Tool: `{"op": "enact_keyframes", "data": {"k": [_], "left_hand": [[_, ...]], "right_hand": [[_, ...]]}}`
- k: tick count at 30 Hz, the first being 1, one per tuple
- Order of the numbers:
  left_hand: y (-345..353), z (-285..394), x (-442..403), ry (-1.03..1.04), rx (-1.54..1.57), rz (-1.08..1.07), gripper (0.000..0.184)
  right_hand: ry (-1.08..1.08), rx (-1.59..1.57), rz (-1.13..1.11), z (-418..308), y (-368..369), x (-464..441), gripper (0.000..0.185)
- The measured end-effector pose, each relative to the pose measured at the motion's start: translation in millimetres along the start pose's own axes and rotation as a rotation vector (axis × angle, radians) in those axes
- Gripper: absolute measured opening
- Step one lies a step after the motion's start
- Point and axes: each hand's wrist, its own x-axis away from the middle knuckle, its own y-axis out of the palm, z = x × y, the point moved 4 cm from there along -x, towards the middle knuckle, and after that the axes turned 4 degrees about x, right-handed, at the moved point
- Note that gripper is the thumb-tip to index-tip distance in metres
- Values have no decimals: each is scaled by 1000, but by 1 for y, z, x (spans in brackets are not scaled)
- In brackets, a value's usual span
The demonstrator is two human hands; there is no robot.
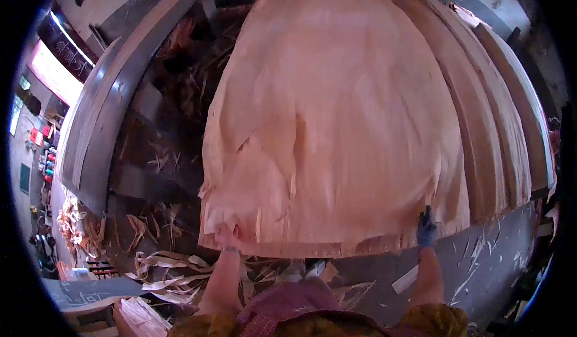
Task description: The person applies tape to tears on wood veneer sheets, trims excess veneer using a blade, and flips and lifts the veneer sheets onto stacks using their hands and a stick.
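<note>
A broad, pale wood veneer sheet (pixel 348 127) lies in front of me with wavy sides, a split down its middle and a small tear at left. At its near left corner is my left hand (pixel 227 236), bare, its fingers closed on the sheet's edge where a bit curls up; its outline blends with the wood. My right hand (pixel 427 229), in a dark glove, rests at the near right corner with fingers stretched out over the veneer. Under the sheet's near edge, darker layered edges show.
More stacked veneer sheets (pixel 481 109) lie to the right. At left stands a long, dark curved stack (pixel 120 97) beside a shadowed gap holding scraps. Veneer strips (pixel 171 271) litter the floor near my left arm. Wood pieces (pixel 141 318) sit at the lower left.
</note>
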Motion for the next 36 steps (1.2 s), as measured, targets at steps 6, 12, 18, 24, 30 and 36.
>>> {"op": "enact_keyframes", "data": {"k": [6, 12, 18, 24, 30, 36], "left_hand": [[6, -15, 20, -20, -45, 97, 28], [6, -20, -37, 8, 41, -384, 25], [10, 47, 19, -7, 57, -103, 27], [7, 87, 23, 215, 83, 31, 23], [-23, 69, -32, 84, -259, 60, 18], [-49, 78, -52, 6, -238, 117, 13]], "right_hand": [[86, 365, -82, 18, -15, 11, 49], [17, 257, -45, 22, -14, 3, 46], [100, -155, -154, 39, -7, 24, 45], [-201, 109, -144, 94, 22, 25, 50], [113, -276, -211, 68, 30, 32, 47], [-19, 79, -187, 61, 30, 61, 49]]}}
